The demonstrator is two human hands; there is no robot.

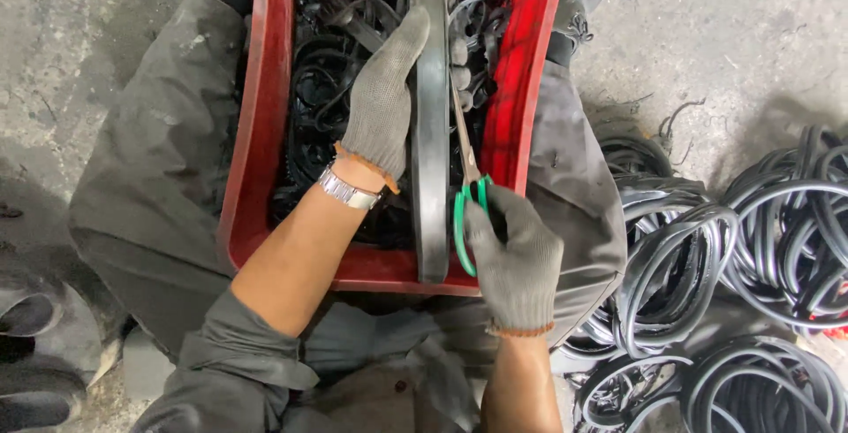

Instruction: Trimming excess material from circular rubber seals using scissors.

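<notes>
Gripping a black rubber ring (431,124) above the red crate (256,124), left hand (384,97) steadies it; right-hand fingers (495,221) clasp green-handled scissors (465,194).

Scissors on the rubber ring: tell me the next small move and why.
Probably close the green-handled scissors and slide them a little farther along the black rubber ring. The blades lie against the ring's right edge, the right hand grips the handles, and the left hand steadies the ring on edge over the red crate, which holds black offcuts.

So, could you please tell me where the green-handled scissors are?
In the right hand, the green-handled scissors sit centre-frame, beside the black rubber ring, over the red crate.
</notes>
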